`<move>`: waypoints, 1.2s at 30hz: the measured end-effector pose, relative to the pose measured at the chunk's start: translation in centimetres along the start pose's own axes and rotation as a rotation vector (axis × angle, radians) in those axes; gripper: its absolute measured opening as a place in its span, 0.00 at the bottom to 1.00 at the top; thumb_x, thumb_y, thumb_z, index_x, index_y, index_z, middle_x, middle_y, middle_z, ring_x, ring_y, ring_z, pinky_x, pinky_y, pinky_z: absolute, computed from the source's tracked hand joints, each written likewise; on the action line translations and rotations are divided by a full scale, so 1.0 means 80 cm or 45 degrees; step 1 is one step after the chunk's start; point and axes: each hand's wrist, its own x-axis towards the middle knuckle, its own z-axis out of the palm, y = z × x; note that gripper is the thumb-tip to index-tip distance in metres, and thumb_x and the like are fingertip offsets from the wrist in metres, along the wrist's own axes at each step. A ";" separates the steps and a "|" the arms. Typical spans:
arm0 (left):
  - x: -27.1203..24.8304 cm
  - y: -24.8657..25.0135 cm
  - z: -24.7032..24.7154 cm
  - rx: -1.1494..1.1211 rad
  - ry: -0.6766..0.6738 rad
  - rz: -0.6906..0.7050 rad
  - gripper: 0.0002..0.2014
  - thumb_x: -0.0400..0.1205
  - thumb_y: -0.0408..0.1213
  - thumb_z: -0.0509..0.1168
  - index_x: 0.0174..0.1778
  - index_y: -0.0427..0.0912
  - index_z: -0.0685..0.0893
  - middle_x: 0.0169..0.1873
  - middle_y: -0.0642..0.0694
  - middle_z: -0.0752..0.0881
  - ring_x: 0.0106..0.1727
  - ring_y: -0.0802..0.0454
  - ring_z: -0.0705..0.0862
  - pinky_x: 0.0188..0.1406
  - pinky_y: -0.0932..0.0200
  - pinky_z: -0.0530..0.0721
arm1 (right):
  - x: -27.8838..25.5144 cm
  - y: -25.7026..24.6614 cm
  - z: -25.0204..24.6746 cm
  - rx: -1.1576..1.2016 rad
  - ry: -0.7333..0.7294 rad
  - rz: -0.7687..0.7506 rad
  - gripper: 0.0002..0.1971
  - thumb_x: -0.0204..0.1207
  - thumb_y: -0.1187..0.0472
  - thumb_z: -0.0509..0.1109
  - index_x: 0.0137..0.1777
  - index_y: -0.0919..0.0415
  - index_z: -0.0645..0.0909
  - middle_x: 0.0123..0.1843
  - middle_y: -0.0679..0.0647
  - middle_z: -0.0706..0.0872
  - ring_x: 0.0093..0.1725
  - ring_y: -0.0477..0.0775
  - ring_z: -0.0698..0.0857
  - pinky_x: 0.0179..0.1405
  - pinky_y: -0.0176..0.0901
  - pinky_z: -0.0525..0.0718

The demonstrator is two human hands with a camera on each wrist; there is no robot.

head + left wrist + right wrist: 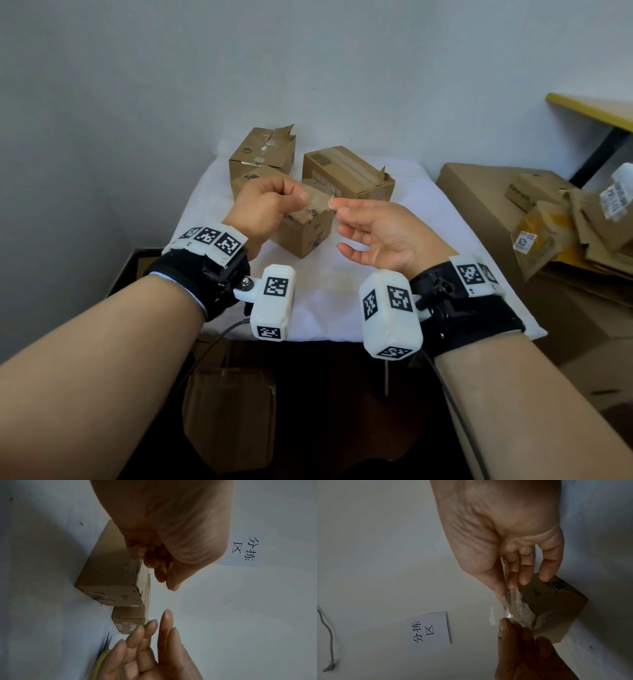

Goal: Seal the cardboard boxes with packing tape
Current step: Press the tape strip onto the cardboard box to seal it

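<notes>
- Above a bench [359, 291] draped in white cloth, two bare hands meet over a small cardboard box [306, 230], each wrist strapped with a black band and white marker blocks.
- Left hand [265, 209]: fingers curled in, thumb and fingertips pinching one end of a clear strip of packing tape [499, 609].
- Right hand [378, 229]: palm turned up, thumb and forefinger pinching the other end of the strip, the remaining fingers loosely spread.
- The tape stretches between the two hands just over the small box's top; whether it touches the cardboard cannot be told.
- Two more cardboard boxes stand behind on the bench: a taller one [262, 150] at back left with torn flaps, and a longer one [347, 176] at back right.
- To the right of the bench lies a heap of flattened cartons [561, 219].
- On the wall hangs a white paper sign [428, 630] with handwritten characters.
</notes>
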 end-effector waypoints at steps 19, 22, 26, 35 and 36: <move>-0.007 0.005 0.000 0.192 0.036 -0.021 0.09 0.83 0.30 0.66 0.52 0.34 0.92 0.36 0.48 0.90 0.26 0.68 0.79 0.25 0.74 0.72 | 0.007 0.002 0.005 -0.239 0.274 -0.177 0.03 0.81 0.58 0.77 0.51 0.55 0.86 0.50 0.48 0.88 0.52 0.46 0.84 0.53 0.45 0.87; 0.001 -0.002 -0.006 0.309 0.093 -0.005 0.15 0.80 0.32 0.70 0.62 0.43 0.90 0.49 0.51 0.90 0.50 0.60 0.86 0.46 0.70 0.77 | 0.008 -0.001 0.004 -0.225 0.319 -0.205 0.03 0.81 0.58 0.76 0.50 0.54 0.85 0.51 0.48 0.88 0.53 0.47 0.86 0.50 0.44 0.87; 0.007 -0.015 -0.014 0.663 0.009 0.105 0.26 0.75 0.42 0.77 0.71 0.55 0.83 0.66 0.50 0.78 0.69 0.52 0.76 0.73 0.52 0.75 | 0.010 -0.003 0.004 -0.287 0.283 -0.189 0.03 0.82 0.56 0.75 0.52 0.53 0.86 0.55 0.49 0.89 0.57 0.47 0.86 0.54 0.47 0.88; 0.012 -0.036 -0.013 1.081 -0.164 0.299 0.33 0.73 0.31 0.75 0.75 0.55 0.79 0.76 0.55 0.75 0.78 0.50 0.70 0.80 0.44 0.65 | 0.010 0.003 0.012 -0.434 0.219 -0.130 0.10 0.78 0.51 0.79 0.53 0.55 0.86 0.58 0.49 0.89 0.56 0.46 0.86 0.57 0.49 0.87; 0.014 -0.036 -0.018 0.978 -0.192 0.306 0.32 0.73 0.27 0.73 0.73 0.52 0.81 0.74 0.54 0.78 0.76 0.52 0.73 0.79 0.50 0.68 | 0.011 0.003 0.014 -0.434 0.219 -0.124 0.10 0.78 0.51 0.79 0.53 0.56 0.87 0.58 0.49 0.89 0.56 0.46 0.86 0.56 0.48 0.87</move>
